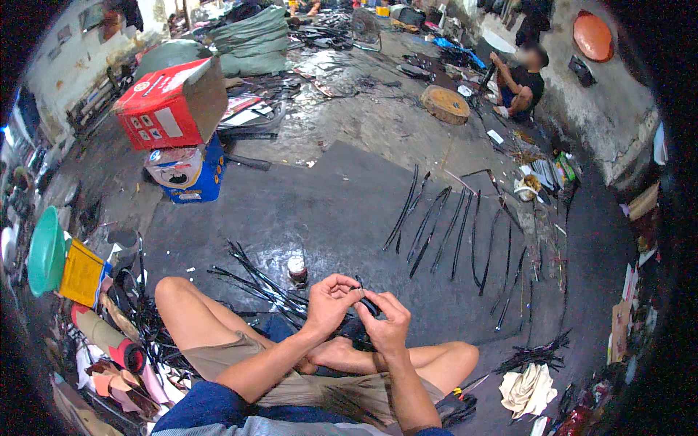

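Both hands meet above my crossed legs, fingertips pinched on a thin black strip. My left hand (334, 304) is closed, thumb against forefinger, at one end of it. My right hand (385, 318) is closed a little to the right, with the black strip (369, 307) curving between its thumb and fingers. The strip's far end is hidden by the hands. A bundle of glossy black strips (269, 291) lies on the dark mat to the left, by a small jar (297, 270) with a whitish top. More black strips (454, 225) are spread out in a row, ahead to the right.
A red carton (167, 109) stands on a blue box (200, 174) at the left. A green basin (46, 251) and scraps flank my left knee. A cream cloth (528, 391) lies near my right. A round wooden block (445, 105) and a seated person (523, 81) are farther back.
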`<state>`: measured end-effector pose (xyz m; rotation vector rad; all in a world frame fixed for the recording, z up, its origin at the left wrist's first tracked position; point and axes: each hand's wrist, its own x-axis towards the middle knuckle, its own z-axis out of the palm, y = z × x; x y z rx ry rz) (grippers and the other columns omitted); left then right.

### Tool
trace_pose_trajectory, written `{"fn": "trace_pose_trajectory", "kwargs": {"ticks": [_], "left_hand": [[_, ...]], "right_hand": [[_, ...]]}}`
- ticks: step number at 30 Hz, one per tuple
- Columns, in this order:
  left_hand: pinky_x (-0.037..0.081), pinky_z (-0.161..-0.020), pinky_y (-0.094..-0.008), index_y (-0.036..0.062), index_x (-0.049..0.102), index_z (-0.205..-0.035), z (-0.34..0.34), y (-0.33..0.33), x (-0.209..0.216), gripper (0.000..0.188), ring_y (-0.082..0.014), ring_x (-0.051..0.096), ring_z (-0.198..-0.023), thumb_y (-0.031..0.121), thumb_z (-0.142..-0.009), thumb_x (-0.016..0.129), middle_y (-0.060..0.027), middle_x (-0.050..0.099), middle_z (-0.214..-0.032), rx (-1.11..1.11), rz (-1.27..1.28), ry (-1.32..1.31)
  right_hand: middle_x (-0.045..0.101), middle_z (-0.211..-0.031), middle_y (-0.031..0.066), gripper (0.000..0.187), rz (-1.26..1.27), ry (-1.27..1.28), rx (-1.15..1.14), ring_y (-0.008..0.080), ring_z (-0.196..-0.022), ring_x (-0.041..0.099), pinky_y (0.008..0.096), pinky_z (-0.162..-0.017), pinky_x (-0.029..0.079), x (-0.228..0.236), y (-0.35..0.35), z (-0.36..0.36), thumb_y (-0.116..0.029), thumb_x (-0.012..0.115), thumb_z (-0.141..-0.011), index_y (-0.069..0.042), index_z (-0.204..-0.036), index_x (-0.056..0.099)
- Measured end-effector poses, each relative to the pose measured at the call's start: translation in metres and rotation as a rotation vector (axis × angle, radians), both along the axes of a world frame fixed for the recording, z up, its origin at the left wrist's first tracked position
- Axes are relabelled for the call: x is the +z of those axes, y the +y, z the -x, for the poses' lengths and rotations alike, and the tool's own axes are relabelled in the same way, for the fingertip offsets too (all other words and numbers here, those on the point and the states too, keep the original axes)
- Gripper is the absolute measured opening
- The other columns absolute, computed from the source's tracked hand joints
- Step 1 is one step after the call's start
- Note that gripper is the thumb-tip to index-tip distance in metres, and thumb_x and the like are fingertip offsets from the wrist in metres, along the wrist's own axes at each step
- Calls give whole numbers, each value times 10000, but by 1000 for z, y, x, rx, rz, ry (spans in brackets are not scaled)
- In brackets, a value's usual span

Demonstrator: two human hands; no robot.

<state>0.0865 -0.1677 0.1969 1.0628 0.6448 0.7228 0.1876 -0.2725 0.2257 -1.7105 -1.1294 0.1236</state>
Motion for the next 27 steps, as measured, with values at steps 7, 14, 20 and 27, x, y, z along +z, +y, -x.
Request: {"fn": "trace_pose_trajectory", "kwargs": {"ticks": [7, 14, 20, 27], "left_hand": [[541, -726, -237, 12, 692, -1068, 22, -6, 12, 156, -103, 662, -811, 30, -914, 698, -37, 711, -909, 18, 253, -176], [552, -727, -254, 6, 709, -956, 35, 0, 27, 57, -108, 666, -781, 34, -908, 723, -51, 717, -886, 36, 131, -194], [516, -689, -255, 1, 694, -890, 69, 29, 63, 9, -116, 628, -730, 2, -898, 697, -47, 684, -829, 116, 2, -171], [486, -634, -245, 7, 679, -888, 99, 91, 90, 43, -61, 508, -600, 42, -901, 701, -5, 629, -751, 265, -29, -180]], "right_hand": [[727, -857, 113, 208, -95, -42, 55, 224, -742, 703, 327, -661, 555, 21, 11, 11, -44, 804, -781, -34, -986, 768], [728, -786, 110, 171, -124, -84, 127, 187, -659, 687, 287, -589, 530, 43, 11, 22, 4, 812, -766, -11, -932, 774], [707, -1093, 122, 500, -160, -403, 388, 245, -799, 689, 349, -641, 572, 63, 3, 29, -367, 655, -746, 7, -1074, 708], [734, -1018, 88, 307, -245, -555, 388, 204, -739, 698, 309, -617, 579, 57, -5, 29, -182, 750, -728, -18, -988, 732]]}}
